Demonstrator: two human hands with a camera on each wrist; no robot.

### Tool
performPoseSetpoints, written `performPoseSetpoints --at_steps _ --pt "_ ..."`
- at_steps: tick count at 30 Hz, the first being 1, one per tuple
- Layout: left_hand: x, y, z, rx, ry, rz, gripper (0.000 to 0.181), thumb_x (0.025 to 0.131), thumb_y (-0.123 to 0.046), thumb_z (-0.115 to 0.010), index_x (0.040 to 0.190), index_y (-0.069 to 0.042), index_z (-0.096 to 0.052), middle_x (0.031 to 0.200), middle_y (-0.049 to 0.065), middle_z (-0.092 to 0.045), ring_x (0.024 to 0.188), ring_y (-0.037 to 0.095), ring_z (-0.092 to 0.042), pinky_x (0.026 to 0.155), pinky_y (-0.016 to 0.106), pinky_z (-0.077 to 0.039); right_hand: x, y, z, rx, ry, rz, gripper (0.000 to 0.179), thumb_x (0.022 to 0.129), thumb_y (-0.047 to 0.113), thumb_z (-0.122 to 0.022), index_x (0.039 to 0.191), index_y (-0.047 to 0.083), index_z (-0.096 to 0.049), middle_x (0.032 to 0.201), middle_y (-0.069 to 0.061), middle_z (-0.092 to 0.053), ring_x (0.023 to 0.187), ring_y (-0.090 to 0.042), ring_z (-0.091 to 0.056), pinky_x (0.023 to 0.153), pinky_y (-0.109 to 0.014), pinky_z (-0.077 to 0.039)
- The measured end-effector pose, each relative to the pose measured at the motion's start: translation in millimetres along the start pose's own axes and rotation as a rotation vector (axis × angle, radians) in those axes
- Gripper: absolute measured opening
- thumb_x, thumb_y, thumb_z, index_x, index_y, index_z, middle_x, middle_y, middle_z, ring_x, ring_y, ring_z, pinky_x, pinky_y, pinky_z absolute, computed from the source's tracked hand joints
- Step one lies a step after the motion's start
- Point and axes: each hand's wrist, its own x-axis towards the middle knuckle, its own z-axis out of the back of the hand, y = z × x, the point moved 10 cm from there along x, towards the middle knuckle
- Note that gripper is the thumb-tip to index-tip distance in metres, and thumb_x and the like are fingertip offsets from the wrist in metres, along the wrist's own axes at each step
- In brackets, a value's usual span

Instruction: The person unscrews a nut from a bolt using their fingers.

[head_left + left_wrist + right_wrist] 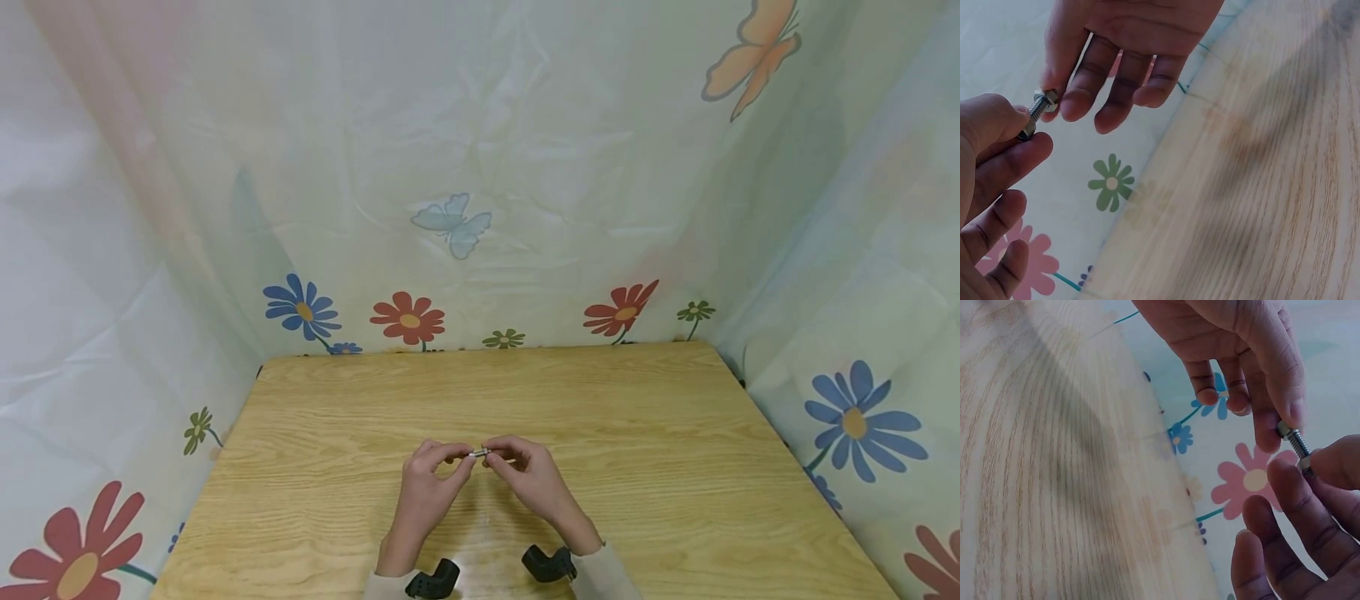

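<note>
A small silver bolt (pixel 480 453) with a threaded shank is held in the air between the two hands, over the table. My left hand (pixel 429 492) pinches its head between thumb and index finger. At the other end of the shank sits a hex nut (pixel 1046 99), which the thumb and index finger of my right hand (pixel 531 482) pinch. Bare thread (pixel 1297 445) shows between head and nut. The other fingers of both hands are loosely bent, away from the bolt. Fingertips partly cover the head and the nut.
The wooden table (pixel 315 417) lies under both hands. A pale curtain (pixel 570 183) printed with flowers and butterflies surrounds it at the back and sides. Black wrist mounts (pixel 435 578) sit on both forearms near the front.
</note>
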Motion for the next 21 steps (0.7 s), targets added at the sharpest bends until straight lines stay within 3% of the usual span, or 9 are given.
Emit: performPoseSetpoints --at_steps 8,15,21 --pt "0.6 0.6 -0.7 -0.001 0.010 0.012 0.011 0.087 -0.009 -0.082 0.097 -0.015 -0.081 0.088 -0.007 -0.074 0.082 0.008 -0.061 0.072 0.025 -0.054 -0.9 7.2 1.5 0.006 -0.015 0.059 0.021 0.102 0.018 -0.066 0.118 0.005 -0.072 0.117 -0.011 -0.071 0.108 -0.018 -0.066 0.088 -0.032 -0.056" --pt "0.3 0.4 -0.7 -0.009 0.011 0.014 0.011 0.088 -0.009 -0.082 0.097 -0.015 -0.081 0.088 -0.005 -0.075 0.080 0.024 -0.065 0.073 0.026 -0.054 -1.1 10.3 5.2 0.017 -0.059 0.082 0.020 0.103 0.017 -0.064 0.122 0.012 -0.070 0.124 -0.017 -0.069 0.111 -0.017 -0.066 0.089 -0.034 -0.056" --pt "0.4 -0.7 0.8 -0.002 -0.006 0.002 0.011 0.087 -0.010 -0.082 0.097 -0.015 -0.082 0.088 -0.006 -0.075 0.080 0.023 -0.064 0.072 0.025 -0.054 -0.2 3.1 7.7 -0.022 -0.089 0.016 0.022 0.104 0.026 -0.064 0.116 0.012 -0.074 0.112 -0.013 -0.074 0.099 -0.025 -0.071 0.080 -0.027 -0.057"
